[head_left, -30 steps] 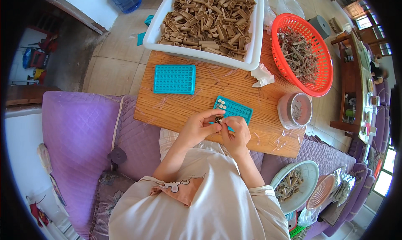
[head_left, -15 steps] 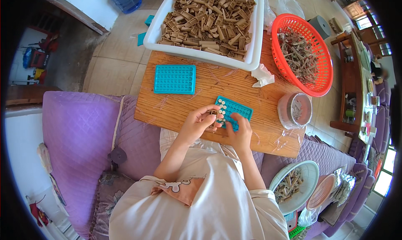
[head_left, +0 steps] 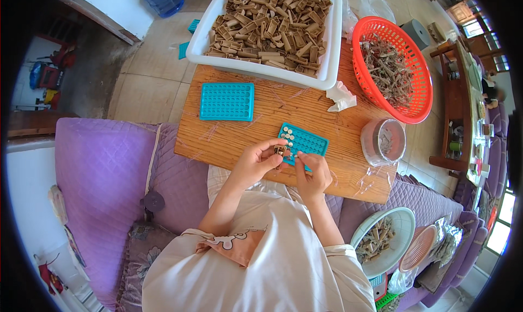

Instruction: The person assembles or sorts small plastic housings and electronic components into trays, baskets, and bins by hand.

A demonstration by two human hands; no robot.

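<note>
My left hand (head_left: pixel 256 164) is closed around a small brown plastic piece (head_left: pixel 280 150), held upright near the table's front edge. Just to its right, my right hand (head_left: pixel 314 177) has thumb and forefinger pinched together. A small pale spot at those fingertips looks like a white disc (head_left: pixel 299 153), partly covered. Both hands are over the near side of a small teal tray (head_left: pixel 312 143) with rows of round pits. Several white discs (head_left: pixel 287 133) sit along the tray's left end. My fingers hide part of its near edge.
A second teal tray (head_left: pixel 226 102) lies at the table's left. Behind stands a white bin (head_left: pixel 330 67) heaped with brown plastic pieces. A red basket (head_left: pixel 427 89) of dry scraps, a clear round tub (head_left: pixel 372 148) and crumpled tissue (head_left: pixel 341 97) are at right. A pale bowl (head_left: pixel 406 225) sits beside me.
My right hand has drawn back from the tray toward the brown piece, its fingers now pinched. Fewer discs show near the tray's front left. My left hand still holds the brown piece.
</note>
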